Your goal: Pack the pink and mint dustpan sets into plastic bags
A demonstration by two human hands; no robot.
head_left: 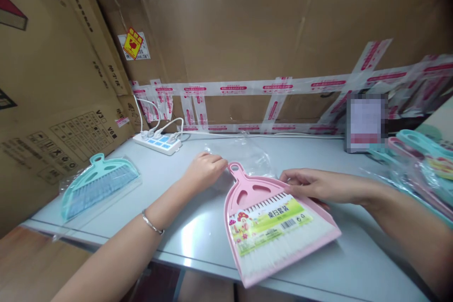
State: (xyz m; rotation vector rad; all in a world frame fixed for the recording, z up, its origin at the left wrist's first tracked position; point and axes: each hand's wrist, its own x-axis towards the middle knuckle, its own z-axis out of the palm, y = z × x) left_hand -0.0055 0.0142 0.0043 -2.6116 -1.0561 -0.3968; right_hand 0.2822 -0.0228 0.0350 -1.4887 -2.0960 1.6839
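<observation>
A pink dustpan (231, 200) with a white-bristled brush (279, 259) nested in it lies tilted in front of me, its near end by the table's front edge. A green and yellow printed label (272, 222) covers part of the bristles. My right hand (304, 181) grips the dustpan's right side, fingers curled round the rim. My left hand (207, 168) is closed beside the looped handle, fingertips pinched; what they hold, if anything, I cannot make out. Behind the handle lies a clear plastic bag (247, 151), crumpled on the table.
A turquoise dustpan set (101, 186) in clear wrap lies at the left. More turquoise and pink sets (421, 160) are piled at the right, near a blurred upright device (365, 122). A white power strip (157, 142) with plugged cables sits at the back, before cardboard (230, 33).
</observation>
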